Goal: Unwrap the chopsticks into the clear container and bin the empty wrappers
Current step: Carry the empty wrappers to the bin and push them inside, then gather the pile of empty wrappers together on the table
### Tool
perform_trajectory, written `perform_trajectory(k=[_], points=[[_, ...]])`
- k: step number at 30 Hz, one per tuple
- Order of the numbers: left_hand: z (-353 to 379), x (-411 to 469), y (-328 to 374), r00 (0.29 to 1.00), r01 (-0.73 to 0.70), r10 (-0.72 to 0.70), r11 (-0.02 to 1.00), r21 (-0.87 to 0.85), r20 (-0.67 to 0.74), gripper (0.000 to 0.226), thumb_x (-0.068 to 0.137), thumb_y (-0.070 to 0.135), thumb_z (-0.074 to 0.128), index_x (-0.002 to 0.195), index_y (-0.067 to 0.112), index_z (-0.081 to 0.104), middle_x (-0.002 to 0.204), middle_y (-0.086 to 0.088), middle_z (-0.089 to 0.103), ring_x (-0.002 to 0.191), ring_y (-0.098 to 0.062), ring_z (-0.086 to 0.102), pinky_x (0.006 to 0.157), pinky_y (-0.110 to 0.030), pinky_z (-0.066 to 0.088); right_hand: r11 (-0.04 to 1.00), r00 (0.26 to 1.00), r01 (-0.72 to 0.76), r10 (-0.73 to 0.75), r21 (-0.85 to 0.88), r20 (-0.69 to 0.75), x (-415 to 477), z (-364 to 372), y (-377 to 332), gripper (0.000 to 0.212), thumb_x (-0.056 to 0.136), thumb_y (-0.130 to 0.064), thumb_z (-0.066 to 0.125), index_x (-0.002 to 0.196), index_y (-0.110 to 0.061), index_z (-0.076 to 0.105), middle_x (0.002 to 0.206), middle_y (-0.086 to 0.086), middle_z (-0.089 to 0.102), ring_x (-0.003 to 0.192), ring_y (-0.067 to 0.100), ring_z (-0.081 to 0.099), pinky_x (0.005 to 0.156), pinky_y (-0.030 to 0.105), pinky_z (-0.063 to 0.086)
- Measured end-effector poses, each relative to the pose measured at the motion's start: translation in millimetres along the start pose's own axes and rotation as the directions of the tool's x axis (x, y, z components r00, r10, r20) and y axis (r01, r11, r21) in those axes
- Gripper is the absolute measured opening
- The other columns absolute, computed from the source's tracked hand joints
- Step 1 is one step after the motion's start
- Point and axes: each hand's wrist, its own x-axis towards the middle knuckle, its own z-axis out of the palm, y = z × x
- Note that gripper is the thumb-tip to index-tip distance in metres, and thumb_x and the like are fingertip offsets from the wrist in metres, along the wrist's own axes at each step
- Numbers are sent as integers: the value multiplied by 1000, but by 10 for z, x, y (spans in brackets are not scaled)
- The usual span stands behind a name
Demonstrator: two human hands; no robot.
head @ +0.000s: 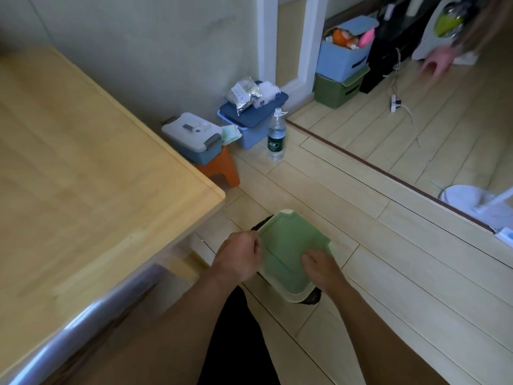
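Bin (312,298) sits on the floor (388,259) at 6 o'clock, just off the bench (83,162) corner. My right hand (322,266) rests loose on its green lid (288,243), probably to tip it. My left hand (236,257) is clenched at the lid's 9 o'clock rim; I cannot tell whether it holds a wrapper. Chopsticks and container are out of view. Floor is open toward 3 o'clock.

Pale wooden tabletop (83,176), 9 o'clock. Orange stool (222,169) at 11 o'clock, carrying a grey-lidded box (191,134). Just beside it, blue storage box (249,120) with a foil bag (244,94) on its lid. Water bottle (276,136), upright on the plank floor (361,245), 12 o'clock. Blue bin (342,55) stacked on green bin (337,88), 1 o'clock. White plug (395,102) near them. White fan base (472,204), 3 o'clock.
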Motion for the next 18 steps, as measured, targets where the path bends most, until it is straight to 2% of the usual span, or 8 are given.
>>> perform_trajectory(k=[4,7,11,13,15,16,18], points=[[-262,-159,243,993,-110,107,992,60,46,19,93,15,46,86,16,64,87,-5,65,80,-24,63,63,-32,50,999,997,35,-35,5,-76,-84,-302,-487,29,97,-20,44,73,-6,53,76,13,59,68,23,53,61,31,33],[-520,-249,586,974,-223,223,974,26,30,19,94,17,46,94,16,66,94,-8,68,87,-27,65,65,-27,45,991,975,137,-135,2,-175,-231,-610,-983,32,91,-25,44,79,-3,65,83,14,70,80,29,66,64,34,46],[-1070,-435,1024,933,-347,342,938,-28,-109,23,92,18,50,106,16,69,106,-7,71,98,-27,64,84,-35,54,954,910,301,-285,7,-301,-603,-987,-1760,28,87,-25,50,71,-14,70,76,-2,72,80,17,66,75,34,52],[-1401,-588,1147,901,-399,372,912,-91,-222,19,90,14,51,94,14,70,95,-5,72,92,-25,64,80,-34,52,915,854,402,-385,-24,-350,-819,-1112,-2169,30,84,-26,48,73,-11,71,77,0,72,80,20,66,75,36,53],[-1746,-765,1190,887,-418,336,876,-241,-317,19,88,12,50,76,12,65,78,-5,69,78,-26,64,68,-33,51,875,807,484,-451,-9,-383,-1041,-1179,-2587,26,88,-15,51,75,-11,73,80,1,73,82,19,66,74,33,51],[-1921,-849,1173,896,-399,290,859,-321,-337,20,88,14,49,73,11,62,75,-8,68,75,-29,66,64,-36,52,855,788,518,-476,3,-390,-1145,-1182,-2803,26,88,-11,51,75,-13,74,81,1,73,83,19,66,74,32,50],[-2293,-1019,1077,902,-376,219,823,-426,-372,19,89,16,51,77,7,62,79,-15,70,78,-34,70,65,-42,57,815,754,579,-519,34,-402,-1355,-1130,-3245,26,84,-16,51,72,-18,74,76,0,73,82,21,67,74,35,52]])
